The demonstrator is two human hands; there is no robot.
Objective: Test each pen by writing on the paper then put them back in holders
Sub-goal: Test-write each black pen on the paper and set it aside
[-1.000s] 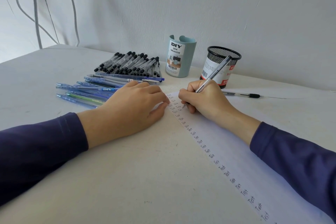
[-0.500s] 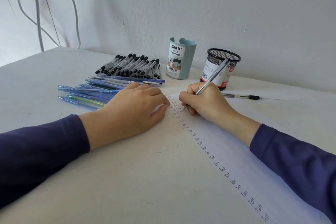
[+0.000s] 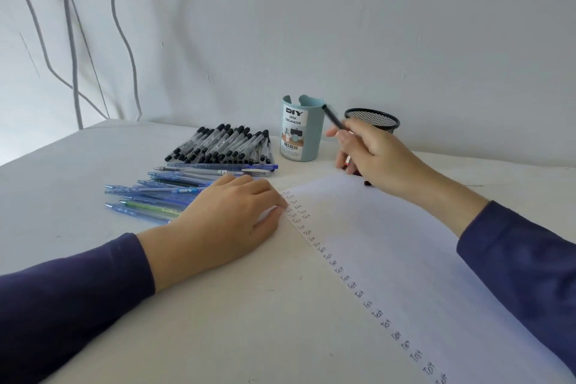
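My right hand (image 3: 374,159) is raised off the white paper (image 3: 405,259) and grips a black-capped pen (image 3: 333,117), blurred and tilted up-left, just in front of the black mesh holder (image 3: 374,118). The light blue holder (image 3: 300,131) marked "DIY desk organizer" stands to its left. My left hand (image 3: 224,221) lies flat at the paper's left edge, fingers touching it beside a column of written "Test" words (image 3: 358,287). A row of black-capped pens (image 3: 224,145) and a spread of blue pens (image 3: 162,193) lie left of my left hand.
The white table (image 3: 218,321) meets a pale wall behind the holders. Grey cables (image 3: 71,40) hang down the wall at the far left. A dark pen tip (image 3: 367,183) shows on the table under my right wrist.
My right hand stopped writing, lifted from the paper and moved back and right toward the mesh holder, swinging the pen up. My left hand stayed at the paper's edge.
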